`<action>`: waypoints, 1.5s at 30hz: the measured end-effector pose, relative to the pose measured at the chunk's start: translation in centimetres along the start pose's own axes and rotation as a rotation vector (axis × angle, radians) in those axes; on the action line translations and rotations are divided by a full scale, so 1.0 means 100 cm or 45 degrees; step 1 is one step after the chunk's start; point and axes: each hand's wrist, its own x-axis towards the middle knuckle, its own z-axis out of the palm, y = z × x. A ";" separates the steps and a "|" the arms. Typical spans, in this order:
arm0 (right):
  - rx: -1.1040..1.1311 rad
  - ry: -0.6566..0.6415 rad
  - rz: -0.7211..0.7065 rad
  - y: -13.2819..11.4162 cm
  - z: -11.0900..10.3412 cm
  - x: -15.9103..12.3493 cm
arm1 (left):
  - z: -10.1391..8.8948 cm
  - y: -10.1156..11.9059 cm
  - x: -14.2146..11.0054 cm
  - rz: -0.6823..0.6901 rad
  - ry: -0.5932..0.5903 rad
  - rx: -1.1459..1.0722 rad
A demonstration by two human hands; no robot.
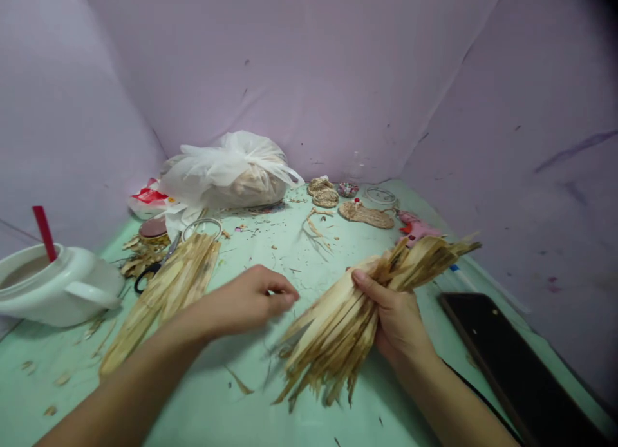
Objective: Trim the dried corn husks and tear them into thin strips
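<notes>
My right hand (396,315) grips a bundle of dried corn husks (333,331) around its middle, thumb on top. The ragged, frayed ends fan out towards the lower left, and the narrower end points to the upper right. Left of the bundle, my left hand (261,295) hovers over the table with its fingers curled together. Whether something thin is between those fingertips I cannot make out. Under and beside my left forearm lies a second pile of flat corn husks (188,266). The husk's frayed edges are slightly blurred.
White pot (91,286) with a red stick (44,234) at left; black-handled scissors (157,266) beside the husk pile. Behind are a white plastic bag (236,170), woven soles (367,214) and a pink glue gun (420,225). A dark phone (512,370) lies right on the green table (251,241).
</notes>
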 end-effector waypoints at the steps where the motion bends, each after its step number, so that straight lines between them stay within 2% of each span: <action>1: -0.019 -0.028 -0.018 0.002 0.001 -0.002 | 0.009 0.002 0.001 0.019 -0.058 -0.064; 3: -0.044 -0.053 -0.035 0.003 0.002 -0.005 | 0.020 0.005 0.004 0.041 -0.107 -0.062; 5: -0.043 -0.035 -0.076 -0.002 0.001 -0.003 | 0.020 0.004 0.004 0.036 -0.111 0.037; 8: 0.074 0.128 -0.213 -0.020 -0.003 0.008 | 0.000 -0.001 -0.001 -0.033 -0.142 0.212; 9: 0.132 0.205 -0.235 -0.028 -0.006 0.012 | -0.009 -0.004 -0.003 -0.063 -0.096 0.303; 10: 0.185 0.259 -0.249 -0.035 -0.008 0.017 | -0.016 -0.006 -0.005 -0.098 0.013 0.422; 13: 0.248 0.205 -0.234 -0.051 -0.014 0.027 | -0.028 -0.009 -0.009 -0.226 0.464 0.762; 14: 0.247 0.177 -0.223 -0.053 -0.015 0.028 | -0.030 -0.010 -0.010 -0.251 0.547 0.829; 16: 0.243 0.167 -0.201 -0.055 -0.016 0.028 | -0.031 -0.011 -0.010 -0.156 0.539 0.913; 19: 0.253 0.218 -0.177 -0.056 -0.016 0.027 | -0.033 -0.017 -0.007 0.098 0.395 0.948; 22: 0.262 0.246 -0.164 -0.060 -0.017 0.026 | -0.037 -0.028 0.001 0.119 0.268 0.809; 24: 0.286 0.243 -0.153 -0.062 -0.017 0.026 | -0.037 -0.037 0.011 0.117 0.343 0.743; 27: 0.333 0.229 -0.142 -0.062 -0.015 0.025 | -0.032 -0.052 0.034 0.028 0.584 0.806; 30: 0.361 0.244 -0.109 -0.061 -0.013 0.024 | -0.020 -0.063 0.056 -0.074 0.542 0.943; 33: 0.389 0.268 -0.073 -0.061 -0.011 0.022 | 0.001 -0.061 0.059 -0.022 0.442 1.010; 36: 0.430 0.261 -0.059 -0.062 -0.011 0.021 | 0.025 -0.047 0.035 0.205 0.205 1.091; 40: 0.461 0.274 -0.009 -0.061 -0.010 0.021 | 0.055 -0.032 -0.021 0.687 -0.122 1.128; 41: 0.460 0.274 -0.008 -0.061 -0.010 0.021 | 0.064 -0.032 -0.032 0.824 -0.119 1.147; 42: 0.453 0.272 -0.012 -0.061 -0.011 0.022 | 0.074 -0.033 -0.041 0.979 -0.007 1.152; 45: 0.421 0.245 -0.053 -0.063 -0.013 0.023 | 0.116 -0.039 -0.049 1.156 0.464 1.382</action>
